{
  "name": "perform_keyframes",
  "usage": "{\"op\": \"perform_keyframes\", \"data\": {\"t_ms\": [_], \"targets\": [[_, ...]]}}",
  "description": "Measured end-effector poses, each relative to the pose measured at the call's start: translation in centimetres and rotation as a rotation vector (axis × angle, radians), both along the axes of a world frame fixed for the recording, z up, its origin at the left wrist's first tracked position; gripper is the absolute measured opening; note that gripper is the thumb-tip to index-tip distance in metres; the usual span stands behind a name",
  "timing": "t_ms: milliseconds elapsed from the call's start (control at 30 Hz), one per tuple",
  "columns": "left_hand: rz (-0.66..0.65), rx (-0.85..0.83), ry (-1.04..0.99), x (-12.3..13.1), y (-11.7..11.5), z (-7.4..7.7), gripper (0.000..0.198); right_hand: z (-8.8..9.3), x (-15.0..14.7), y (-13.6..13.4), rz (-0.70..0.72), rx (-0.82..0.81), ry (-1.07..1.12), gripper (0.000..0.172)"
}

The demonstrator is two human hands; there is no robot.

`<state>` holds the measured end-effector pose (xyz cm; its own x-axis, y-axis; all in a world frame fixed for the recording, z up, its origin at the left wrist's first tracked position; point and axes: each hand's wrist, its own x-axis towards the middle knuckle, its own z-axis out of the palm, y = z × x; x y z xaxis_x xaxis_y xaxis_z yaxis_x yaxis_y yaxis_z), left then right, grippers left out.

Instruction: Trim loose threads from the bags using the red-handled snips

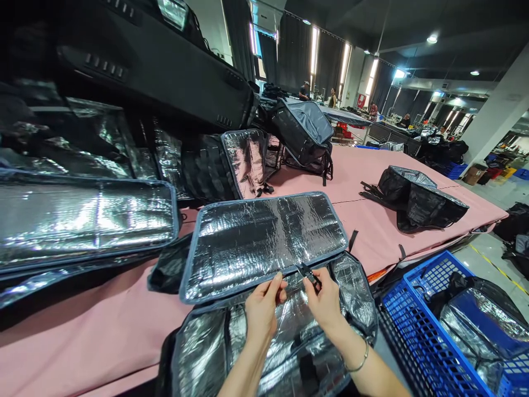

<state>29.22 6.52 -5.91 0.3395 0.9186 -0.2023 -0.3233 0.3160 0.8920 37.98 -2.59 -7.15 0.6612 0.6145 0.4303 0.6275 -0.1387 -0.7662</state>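
Observation:
An open black bag with a silver foil lining (206,342) lies in front of me, its foil-lined lid (264,237) folded back and edged in grey-blue binding. My left hand (266,300) is pinched at the seam between lid and body; what its fingertips hold is too small to make out. Just to its right, my right hand (322,292) is closed around a small black tool (308,274), its tip near the lid's lower edge. A bracelet circles my right wrist.
Black foil-lined bags pile up at the left and behind, one large black bag (157,71) on top. Another bag (430,198) rests on the pink table (351,165). A blue crate (413,325) holding bags stands at the right. People are visible far back.

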Motion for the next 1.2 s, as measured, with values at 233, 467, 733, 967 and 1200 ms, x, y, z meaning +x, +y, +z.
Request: {"op": "perform_keyframes", "data": {"t_ms": [233, 467, 733, 967, 1200], "targets": [[-0.001, -0.008, -0.002, 0.02, 0.02, -0.12, 0.045, 0.29, -0.56, -0.2, 0.04, -0.02, -0.054, 0.02], [-0.005, -0.011, 0.004, 0.02, 0.01, -0.29, 0.044, -0.22, -0.27, 0.26, 0.017, -0.02, -0.067, 0.02], [-0.001, -0.014, -0.003, 0.08, -0.09, -0.34, 0.043, -0.55, -0.2, 0.27, 0.052, -0.039, -0.136, 0.023], [-0.01, -0.025, -0.005, 0.04, -0.12, -0.21, 0.044, -0.46, -0.11, -0.33, 0.069, -0.027, -0.079, 0.023], [-0.007, -0.025, -0.007, -0.03, -0.18, -0.26, 0.044, -0.28, 0.0, 0.43, 0.153, -0.037, -0.131, 0.023]]}}
